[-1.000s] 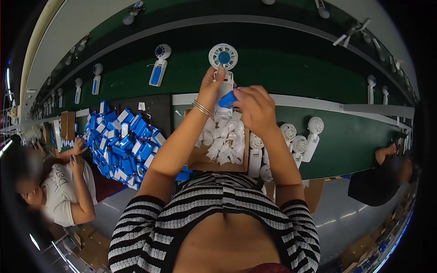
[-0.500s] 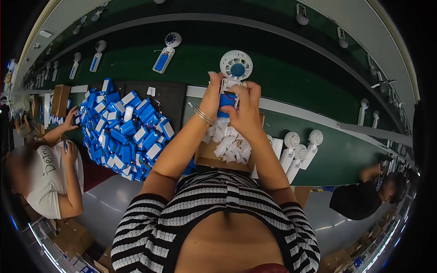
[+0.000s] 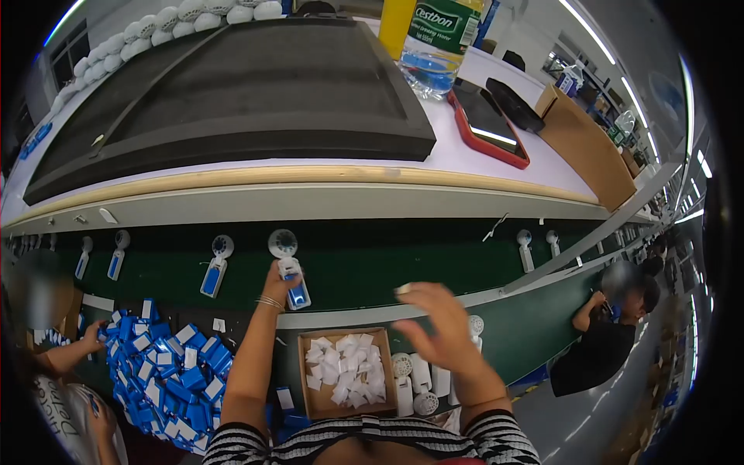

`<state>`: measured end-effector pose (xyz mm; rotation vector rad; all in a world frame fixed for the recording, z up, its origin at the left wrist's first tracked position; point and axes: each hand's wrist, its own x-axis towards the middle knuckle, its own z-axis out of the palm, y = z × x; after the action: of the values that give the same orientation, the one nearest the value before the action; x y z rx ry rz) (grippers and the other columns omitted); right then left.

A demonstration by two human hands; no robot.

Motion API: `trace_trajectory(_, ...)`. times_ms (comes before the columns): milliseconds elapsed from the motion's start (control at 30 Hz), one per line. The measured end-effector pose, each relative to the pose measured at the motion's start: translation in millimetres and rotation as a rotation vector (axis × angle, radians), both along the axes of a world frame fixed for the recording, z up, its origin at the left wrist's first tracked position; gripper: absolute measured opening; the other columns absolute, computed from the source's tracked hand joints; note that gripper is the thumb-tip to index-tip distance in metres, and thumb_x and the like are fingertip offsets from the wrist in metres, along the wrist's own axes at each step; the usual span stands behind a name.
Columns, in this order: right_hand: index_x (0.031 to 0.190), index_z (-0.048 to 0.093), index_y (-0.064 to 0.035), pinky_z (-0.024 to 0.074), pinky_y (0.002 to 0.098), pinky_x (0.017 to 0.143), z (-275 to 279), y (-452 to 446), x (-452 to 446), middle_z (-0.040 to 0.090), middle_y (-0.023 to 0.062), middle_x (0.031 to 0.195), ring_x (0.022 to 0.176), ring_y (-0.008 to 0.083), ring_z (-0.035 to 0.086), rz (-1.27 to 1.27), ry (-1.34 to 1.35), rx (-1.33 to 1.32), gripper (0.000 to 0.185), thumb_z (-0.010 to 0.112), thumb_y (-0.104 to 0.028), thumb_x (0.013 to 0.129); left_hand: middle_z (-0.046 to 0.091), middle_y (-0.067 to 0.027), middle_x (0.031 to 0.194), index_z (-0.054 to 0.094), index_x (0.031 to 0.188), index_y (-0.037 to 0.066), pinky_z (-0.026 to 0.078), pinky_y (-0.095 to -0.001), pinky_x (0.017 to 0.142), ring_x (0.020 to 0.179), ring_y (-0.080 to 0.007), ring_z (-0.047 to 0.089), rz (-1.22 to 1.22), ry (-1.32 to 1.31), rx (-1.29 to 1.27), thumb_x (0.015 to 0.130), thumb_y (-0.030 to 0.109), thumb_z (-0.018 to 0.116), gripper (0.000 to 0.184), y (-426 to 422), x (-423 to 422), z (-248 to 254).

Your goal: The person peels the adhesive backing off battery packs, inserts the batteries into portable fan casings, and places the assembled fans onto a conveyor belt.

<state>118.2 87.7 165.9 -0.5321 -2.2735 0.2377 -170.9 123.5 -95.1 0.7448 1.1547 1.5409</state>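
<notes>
A white handheld fan (image 3: 284, 243) with a round vented head and a blue battery pack in its opened handle lies over the green conveyor belt (image 3: 372, 263). My left hand (image 3: 277, 280) is closed round its handle, and a bangle shows at the wrist. Off to the right, my right hand (image 3: 440, 328) is raised with its fingers apart and holds nothing. Below the hands is a cardboard box (image 3: 390, 372) with white paper pieces (image 3: 350, 370) in it. More white fans (image 3: 403, 367) lie beside the box, partly behind my right forearm.
Blue battery packs (image 3: 172, 372) are heaped at the left, where another person's hand (image 3: 94, 335) reaches in. Other fans (image 3: 215, 267) lie spaced along the belt. A shelf above bears a black foam tray (image 3: 271, 85), a bottle (image 3: 434, 46) and a phone (image 3: 487, 124). A co-worker (image 3: 593, 349) sits right.
The view has tilted upward, bringing the shelf into sight. My left hand has carried the fan leftward over the belt. My right hand has let go of it and opened.
</notes>
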Motion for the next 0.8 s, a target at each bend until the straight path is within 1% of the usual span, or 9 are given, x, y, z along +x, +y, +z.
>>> trace_trajectory(67,0.099,0.052,-0.0004,0.0460,0.0313,0.071,58,5,15,0.058,0.0156,0.090,0.082,0.0276,0.058,-0.151,0.166,0.188,0.035,0.067,-0.008,0.068,0.053,-0.0110,0.104,0.047,0.108,0.008,0.045,-0.0375,0.080,0.094,-0.0257,0.054,0.066,0.186,-0.122,0.064,0.004,0.068,0.049,19,-44,-40)
trace_trajectory(133,0.099,0.051,0.0011,0.0457,0.0323,0.068,111,19,10,0.058,0.0173,0.092,0.081,0.0261,0.059,-0.472,0.297,0.076,0.037,0.068,-0.014,0.070,0.043,-0.0168,0.118,0.047,0.112,0.009,0.041,-0.0417,0.087,0.105,-0.0322,0.046,0.392,1.160,-0.344,0.059,0.021,0.075,0.061,35,-86,-117)
trace_trajectory(200,0.100,0.049,0.0020,0.0458,0.0333,0.067,149,60,6,0.060,0.0181,0.089,0.077,0.0261,0.060,-0.700,0.117,0.306,0.045,0.063,-0.033,0.075,0.031,-0.0208,0.128,0.046,0.116,0.009,0.036,-0.0433,0.093,0.113,-0.0379,0.037,0.249,1.158,-0.607,0.052,0.035,0.078,0.076,32,-104,-96)
trace_trajectory(233,0.102,0.048,0.0017,0.0456,0.0338,0.067,169,76,1,0.060,0.0183,0.088,0.076,0.0267,0.060,-0.812,-0.082,0.151,0.055,0.060,-0.044,0.073,0.030,-0.0206,0.128,0.047,0.115,0.009,0.036,-0.0424,0.093,0.113,-0.0386,0.037,0.230,1.295,-0.649,0.052,0.036,0.078,0.076,26,-97,-76)
trace_trajectory(267,0.104,0.047,0.0013,0.0453,0.0342,0.067,184,89,-6,0.061,0.0186,0.086,0.075,0.0272,0.061,-0.914,-0.283,-0.013,0.067,0.057,-0.056,0.071,0.030,-0.0206,0.128,0.047,0.115,0.009,0.036,-0.0424,0.093,0.113,-0.0386,0.037,0.234,1.290,-0.645,0.052,0.036,0.078,0.076,18,-91,-64)
trace_trajectory(400,0.107,0.046,-0.0010,0.0448,0.0347,0.068,196,134,-36,0.061,0.0204,0.082,0.075,0.0304,0.061,-0.954,-0.577,-0.048,0.078,0.058,-0.063,0.061,0.041,-0.0214,0.116,0.050,0.110,0.006,0.040,-0.0429,0.086,0.103,-0.0378,0.044,0.253,1.291,-0.568,0.054,0.035,0.077,0.069,-22,-91,-47)
trace_trajectory(500,0.115,0.040,-0.0057,0.0443,0.0323,0.066,209,147,-19,0.059,0.0220,0.090,0.078,0.0297,0.060,-0.795,-0.691,-0.162,0.077,0.059,-0.054,0.057,0.049,-0.0210,0.100,0.053,0.104,0.003,0.043,-0.0433,0.079,0.091,-0.0356,0.050,0.209,1.114,-0.266,0.058,0.030,0.075,0.058,-69,-95,-48)
trace_trajectory(600,0.117,0.034,-0.0062,0.0434,0.0322,0.067,213,153,9,0.055,0.0231,0.094,0.076,0.0291,0.056,-0.577,-0.757,-0.278,0.070,0.056,-0.033,0.056,0.052,-0.0182,0.095,0.054,0.100,0.002,0.046,-0.0388,0.073,0.084,-0.0308,0.054,0.204,0.971,-0.276,0.063,0.026,0.072,0.048,-126,-80,-10)
trace_trajectory(800,0.118,0.028,-0.0115,0.0420,0.0328,0.066,205,165,22,0.054,0.0214,0.091,0.074,0.0290,0.053,-0.453,-0.666,-0.340,0.071,0.057,-0.032,0.057,0.053,-0.0135,0.091,0.056,0.096,0.002,0.047,-0.0310,0.070,0.078,-0.0231,0.056,0.174,0.823,-0.270,0.067,0.020,0.069,0.037,-174,-44,22)
